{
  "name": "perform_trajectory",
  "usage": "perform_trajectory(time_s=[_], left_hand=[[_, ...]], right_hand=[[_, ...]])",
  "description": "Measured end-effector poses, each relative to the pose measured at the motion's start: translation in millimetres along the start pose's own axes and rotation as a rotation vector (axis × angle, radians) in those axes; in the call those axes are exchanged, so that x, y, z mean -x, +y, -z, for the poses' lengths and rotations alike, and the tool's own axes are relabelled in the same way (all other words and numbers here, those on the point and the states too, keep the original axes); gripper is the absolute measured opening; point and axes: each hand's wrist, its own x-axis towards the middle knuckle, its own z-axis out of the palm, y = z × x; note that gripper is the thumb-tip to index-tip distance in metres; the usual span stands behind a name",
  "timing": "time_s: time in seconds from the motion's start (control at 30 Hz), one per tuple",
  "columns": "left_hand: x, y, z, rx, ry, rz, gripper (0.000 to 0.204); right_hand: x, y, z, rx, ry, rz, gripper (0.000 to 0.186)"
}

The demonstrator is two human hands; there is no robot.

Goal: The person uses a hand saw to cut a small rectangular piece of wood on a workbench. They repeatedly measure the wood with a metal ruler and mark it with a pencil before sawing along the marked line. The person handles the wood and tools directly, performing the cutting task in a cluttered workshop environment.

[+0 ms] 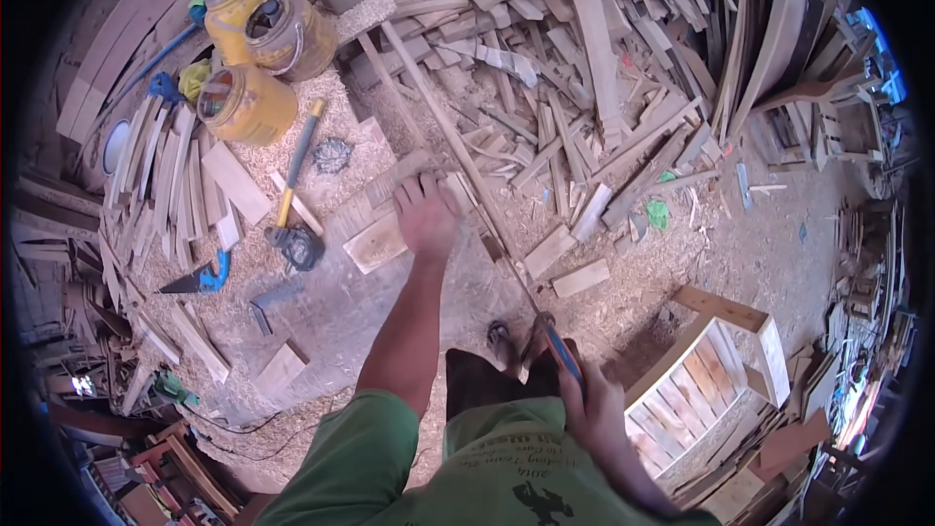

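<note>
My left hand [427,217] rests over short wooden pieces on the bench, its fingers bent over them and holding them down. One pale wooden block [376,242] sticks out to the left of the hand. My right hand [596,407] is low, close to my body, and closed around a blue-handled hammer [565,351]. The hammer's dark head lies just beyond the bench's right edge in the picture. A long thin wooden strip [448,122] runs along that edge of the bench.
On the bench [380,331] lie a yellow-handled tool [300,166], a blue-handled saw [211,278], wood strips and shavings. Yellow plastic jars [248,107] stand at the back left. Scrap wood [555,127] is heaped beyond. A slatted wooden frame [687,380] stands at right.
</note>
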Motion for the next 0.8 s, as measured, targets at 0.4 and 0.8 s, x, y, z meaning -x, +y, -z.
perform_trajectory(time_s=[0.4, 0.8], left_hand=[[0.7, -5.7, 0.6, 0.051, 0.026, 0.006, 0.027], [-0.1, 3.4, -0.3, 0.065, -0.029, 0.009, 0.026]], right_hand=[[-108.9, -20.6, -52.7, 0.105, -0.054, 0.015, 0.042], [-195.2, -28.6, -99.2, 0.063, -0.007, 0.014, 0.043]])
